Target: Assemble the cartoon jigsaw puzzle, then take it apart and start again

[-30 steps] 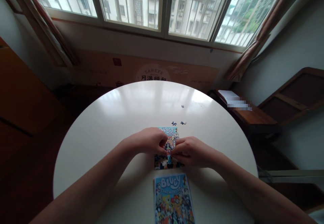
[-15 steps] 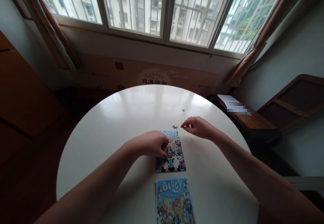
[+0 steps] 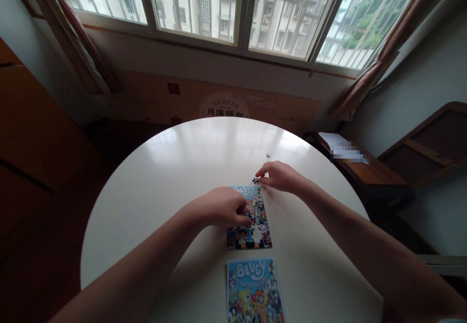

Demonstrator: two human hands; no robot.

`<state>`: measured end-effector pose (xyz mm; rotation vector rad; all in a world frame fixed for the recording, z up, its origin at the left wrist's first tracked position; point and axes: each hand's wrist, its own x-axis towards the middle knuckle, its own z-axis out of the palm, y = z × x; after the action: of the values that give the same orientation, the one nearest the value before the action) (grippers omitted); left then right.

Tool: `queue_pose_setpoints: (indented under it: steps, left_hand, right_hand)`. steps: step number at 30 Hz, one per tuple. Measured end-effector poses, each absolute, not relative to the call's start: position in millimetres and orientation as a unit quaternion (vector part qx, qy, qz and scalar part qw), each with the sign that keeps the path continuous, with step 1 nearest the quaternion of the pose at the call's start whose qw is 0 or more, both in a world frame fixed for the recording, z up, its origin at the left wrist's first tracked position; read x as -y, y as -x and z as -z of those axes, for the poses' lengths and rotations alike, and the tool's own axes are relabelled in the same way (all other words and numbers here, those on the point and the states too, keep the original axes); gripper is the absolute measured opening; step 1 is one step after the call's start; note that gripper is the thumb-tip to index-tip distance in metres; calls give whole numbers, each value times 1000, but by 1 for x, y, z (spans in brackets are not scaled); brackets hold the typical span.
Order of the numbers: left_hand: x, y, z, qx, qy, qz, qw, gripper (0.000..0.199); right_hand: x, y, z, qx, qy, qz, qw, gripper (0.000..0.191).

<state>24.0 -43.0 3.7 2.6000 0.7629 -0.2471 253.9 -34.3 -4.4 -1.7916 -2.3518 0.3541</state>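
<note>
A jigsaw puzzle (image 3: 264, 216) with a blue top and crowded cartoon figures lies on the white round table (image 3: 138, 206). White gaps show in its lower part. My left hand (image 3: 222, 207) rests over its left side, fingers curled in and thumb near the lower middle; whatever its fingertips hold is hidden. Just beyond the puzzle's top right corner is a small dark-and-white loose puzzle piece (image 3: 255, 181). My right hand (image 3: 279, 174) is at this piece, thumb and forefinger slightly apart, the thumb tip seemingly touching it.
Nearer to me lies a picture sheet (image 3: 253, 289) lettered "BLUEY", similar to the puzzle. Another small puzzle piece (image 3: 268, 156) sits farther back. Right of the table stands a wooden chair (image 3: 375, 172) with papers (image 3: 335, 143) on it. Windows and a printed board are behind.
My right hand has come left to the loose piece beyond the puzzle. My left thumb has shifted slightly right over the puzzle. The view has moved a little.
</note>
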Motion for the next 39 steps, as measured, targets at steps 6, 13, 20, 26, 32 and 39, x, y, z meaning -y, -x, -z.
queue_pose_setpoints:
  steps: [6,13,20,26,32,39]
  left_hand:
    - [48,-31,-4,-299,-933,95,176,33]
    - [48,-29,-5,-294,-936,91,169,32]
    - [48,-29,-9,-279,-938,102,178,31]
    - [43,-25,-7,-273,-933,105,209,31]
    - [41,-23,-6,-267,-929,102,234,30]
    - [40,-22,-3,-256,-929,98,248,25]
  right_hand:
    - [34,-248,6,783,608,-117,62,21]
    - [21,-247,7,769,621,-139,51,24]
    - [12,-250,4,768,605,-197,76,15]
    - [43,-263,-6,763,582,-237,150,12]
    - [91,-267,-15,776,463,-382,192,20]
    - [109,-251,13,744,421,-483,188,28]
